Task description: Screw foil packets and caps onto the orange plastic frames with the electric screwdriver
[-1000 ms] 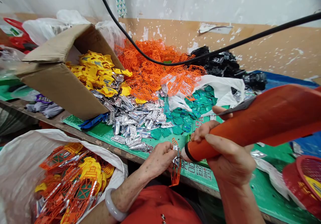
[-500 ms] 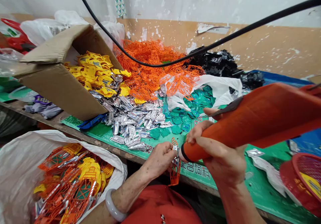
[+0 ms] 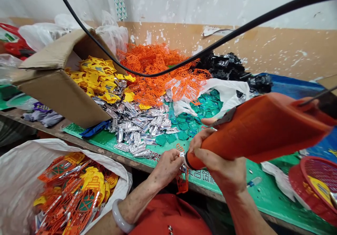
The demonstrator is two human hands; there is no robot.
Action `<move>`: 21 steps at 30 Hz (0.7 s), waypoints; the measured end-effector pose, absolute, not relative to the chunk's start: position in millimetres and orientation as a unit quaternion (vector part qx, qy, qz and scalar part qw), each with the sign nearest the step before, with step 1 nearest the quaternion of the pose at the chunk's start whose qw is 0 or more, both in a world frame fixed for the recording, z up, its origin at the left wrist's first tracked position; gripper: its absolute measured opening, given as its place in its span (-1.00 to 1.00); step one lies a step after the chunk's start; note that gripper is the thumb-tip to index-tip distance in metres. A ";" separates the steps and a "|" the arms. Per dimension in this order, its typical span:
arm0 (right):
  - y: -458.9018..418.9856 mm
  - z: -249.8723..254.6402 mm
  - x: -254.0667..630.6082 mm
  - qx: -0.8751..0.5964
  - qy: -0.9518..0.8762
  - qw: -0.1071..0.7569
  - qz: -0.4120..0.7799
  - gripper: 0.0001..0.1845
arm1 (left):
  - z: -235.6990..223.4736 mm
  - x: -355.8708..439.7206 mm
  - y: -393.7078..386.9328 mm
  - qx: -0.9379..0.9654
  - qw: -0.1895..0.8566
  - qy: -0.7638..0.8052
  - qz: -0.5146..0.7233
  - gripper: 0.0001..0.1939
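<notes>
My left hand pinches a small orange plastic frame with a silvery plate on it, just past the table's front edge. My right hand is wrapped round the body of a large orange electric screwdriver, which has a grey lever along its top. The tool's black-ringed nose points left and sits right against the plate, so its tip is hidden. Beyond my hands lie a heap of silvery plates and flat green translucent pieces.
A tipped cardboard box spills yellow parts. Orange frames and black parts are piled by the wall. A white sack of assembled pieces stands lower left, a red basket lower right. A black cable hangs across.
The view has shifted slightly. The orange screwdriver's rear end sits a little lower, and its nose is closer to my left fingers. Both hands keep their hold.
</notes>
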State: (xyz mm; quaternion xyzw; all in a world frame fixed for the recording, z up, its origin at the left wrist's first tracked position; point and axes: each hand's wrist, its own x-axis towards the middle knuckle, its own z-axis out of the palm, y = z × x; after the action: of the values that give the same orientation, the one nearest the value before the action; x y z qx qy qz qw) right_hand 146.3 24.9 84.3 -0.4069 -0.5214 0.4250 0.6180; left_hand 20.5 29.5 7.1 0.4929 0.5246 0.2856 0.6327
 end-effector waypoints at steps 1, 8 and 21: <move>24.7 84.9 146.0 -0.410 -0.519 0.617 0.427 -0.58 | 6.7 20.8 29.2 0.493 0.630 0.527 0.287 -0.87; 23.6 88.9 146.8 -0.394 -0.510 0.626 0.440 -0.50 | 7.5 21.2 29.7 0.495 0.628 0.524 0.292 -0.89; 24.3 82.6 150.9 -0.404 -0.500 0.618 0.453 -0.63 | 6.7 22.6 26.3 0.500 0.623 0.515 0.312 -0.79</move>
State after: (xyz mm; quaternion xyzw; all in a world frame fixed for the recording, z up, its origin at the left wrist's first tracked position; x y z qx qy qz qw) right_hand 150.9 24.3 82.6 -0.4036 -0.5002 0.4532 0.6177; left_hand 22.6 26.3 6.7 0.5000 0.5149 0.3117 0.6227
